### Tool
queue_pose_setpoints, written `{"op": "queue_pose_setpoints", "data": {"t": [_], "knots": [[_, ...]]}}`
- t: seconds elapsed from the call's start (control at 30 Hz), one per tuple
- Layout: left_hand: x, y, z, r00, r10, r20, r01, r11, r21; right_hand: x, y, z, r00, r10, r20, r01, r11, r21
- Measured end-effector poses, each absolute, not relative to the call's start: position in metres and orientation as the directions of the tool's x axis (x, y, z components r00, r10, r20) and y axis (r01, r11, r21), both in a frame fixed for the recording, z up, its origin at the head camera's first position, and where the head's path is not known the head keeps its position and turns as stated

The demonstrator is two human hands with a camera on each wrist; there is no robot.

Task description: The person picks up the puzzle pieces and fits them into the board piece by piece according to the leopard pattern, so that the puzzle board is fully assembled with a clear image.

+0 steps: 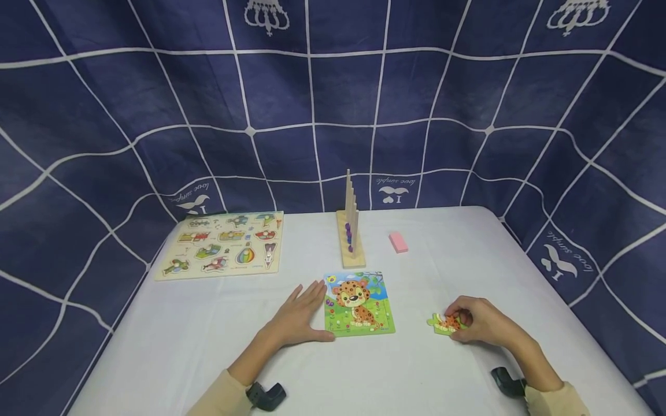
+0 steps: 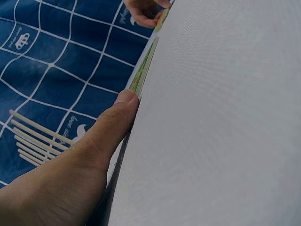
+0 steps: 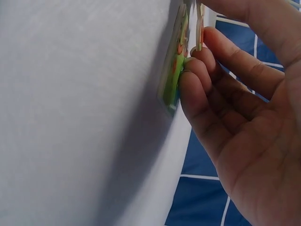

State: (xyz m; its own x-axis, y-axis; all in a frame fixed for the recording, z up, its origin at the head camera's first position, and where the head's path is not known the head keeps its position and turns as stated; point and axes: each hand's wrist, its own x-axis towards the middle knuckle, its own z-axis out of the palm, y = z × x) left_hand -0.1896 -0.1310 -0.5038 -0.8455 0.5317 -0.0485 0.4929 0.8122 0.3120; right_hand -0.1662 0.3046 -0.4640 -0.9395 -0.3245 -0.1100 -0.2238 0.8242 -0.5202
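A square puzzle board (image 1: 387, 323) printed with a cartoon leopard on grass lies on the white table. My left hand (image 1: 296, 320) rests beside it, fingers extended along its left edge and the thumb at its near left corner. In the left wrist view the thumb (image 2: 113, 117) meets the edge of the board (image 2: 142, 70). To the right of the board, my right hand (image 1: 481, 323) pinches a leopard-printed puzzle piece (image 1: 444, 325) between thumb and fingers, close over the table. The right wrist view shows this piece (image 3: 200, 30) edge-on at the fingertips.
A wooden board of vehicle pictures (image 1: 224, 245) lies at the far left. Behind the leopard board stands a wooden peg stand (image 1: 354, 260) with several purple beads. A pink block (image 1: 398, 242) lies to its right. Blue checked cloth (image 1: 416, 92) hangs around the table (image 1: 385, 375).
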Motion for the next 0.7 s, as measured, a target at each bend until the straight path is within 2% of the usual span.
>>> {"op": "queue_pose_setpoints", "data": {"t": [0.17, 0.43, 0.7], "knots": [[-0.19, -0.131, -0.504, -0.847, 0.529, -0.046, 0.488, 0.811, 0.323, -0.166, 0.3, -0.461, -0.943, -0.309, -0.121, -0.209, 0.837, -0.506], [-0.19, -0.132, -0.505, -0.848, 0.528, -0.042, 0.489, 0.812, 0.32, -0.174, 0.286, -0.45, -0.917, -0.389, -0.085, -0.283, 0.787, -0.548], [-0.189, -0.132, -0.504, -0.845, 0.533, -0.04, 0.495, 0.809, 0.318, -0.18, 0.265, -0.446, -0.898, -0.435, -0.064, -0.336, 0.774, -0.537]]}}
